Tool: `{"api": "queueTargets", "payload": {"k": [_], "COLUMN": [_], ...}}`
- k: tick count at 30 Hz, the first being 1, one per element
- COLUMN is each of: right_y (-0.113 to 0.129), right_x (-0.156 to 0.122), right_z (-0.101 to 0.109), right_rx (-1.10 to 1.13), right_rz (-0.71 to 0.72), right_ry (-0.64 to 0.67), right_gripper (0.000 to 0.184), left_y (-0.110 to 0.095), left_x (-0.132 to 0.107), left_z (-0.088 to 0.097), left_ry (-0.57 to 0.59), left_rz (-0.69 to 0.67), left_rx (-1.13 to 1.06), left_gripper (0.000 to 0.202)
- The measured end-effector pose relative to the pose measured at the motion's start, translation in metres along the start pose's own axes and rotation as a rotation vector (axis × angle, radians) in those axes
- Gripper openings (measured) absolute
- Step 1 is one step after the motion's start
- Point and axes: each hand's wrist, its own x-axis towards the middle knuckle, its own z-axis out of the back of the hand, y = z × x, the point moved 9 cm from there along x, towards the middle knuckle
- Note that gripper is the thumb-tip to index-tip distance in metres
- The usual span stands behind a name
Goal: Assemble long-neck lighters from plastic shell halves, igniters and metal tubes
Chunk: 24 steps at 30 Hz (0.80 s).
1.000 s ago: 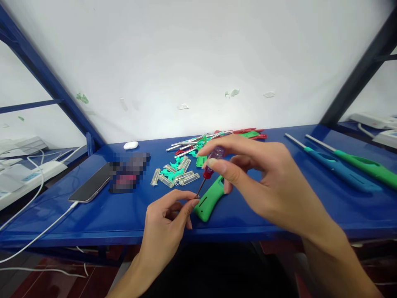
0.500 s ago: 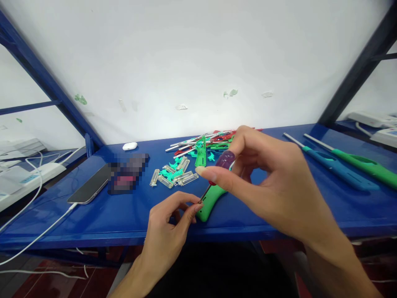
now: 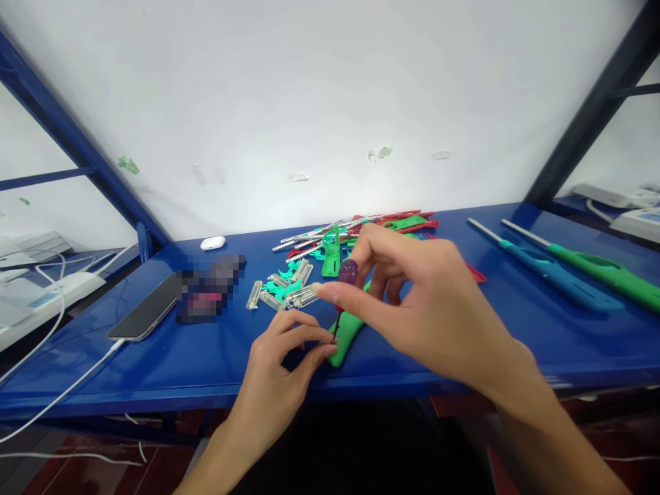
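Observation:
My right hand is closed round the purple handle of a screwdriver with a red collar. The screwdriver stands nearly upright, its thin shaft pointing down at a green lighter casing lying near the table's front edge. My left hand is closed in a pinch right at the shaft's tip, over the casing's near end; any small part between those fingertips is too small to make out. Just beyond lie clear fuel tanks and teal trigger pieces. My right hand covers part of the casing.
Behind is a pile of metal lighter tubes and red and green casings. Blue and green long lighters lie at right. A phone with a white cable, a blurred dark item and a white earbud case are at left.
The screwdriver has tipped more upright, and my right hand has moved left. My left fingertips stay at its tip. The view has shifted slightly.

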Motion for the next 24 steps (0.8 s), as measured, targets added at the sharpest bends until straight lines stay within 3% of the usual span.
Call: {"api": "queueTargets", "payload": {"k": [10, 24], "right_y": [-0.005, -0.005], "right_x": [0.000, 0.002], "right_z": [-0.008, -0.012], "right_rx": [-0.023, -0.007], "right_rz": [-0.036, -0.028], "right_ry": [0.101, 0.092], "right_gripper": [0.038, 0.032], "left_y": [0.005, 0.004], "left_x": [0.000, 0.000], "left_z": [0.000, 0.000], "left_ry": [0.028, 0.033], "left_rz": [0.025, 0.023], "left_rx": [0.010, 0.005], "left_gripper": [0.015, 0.019]}}
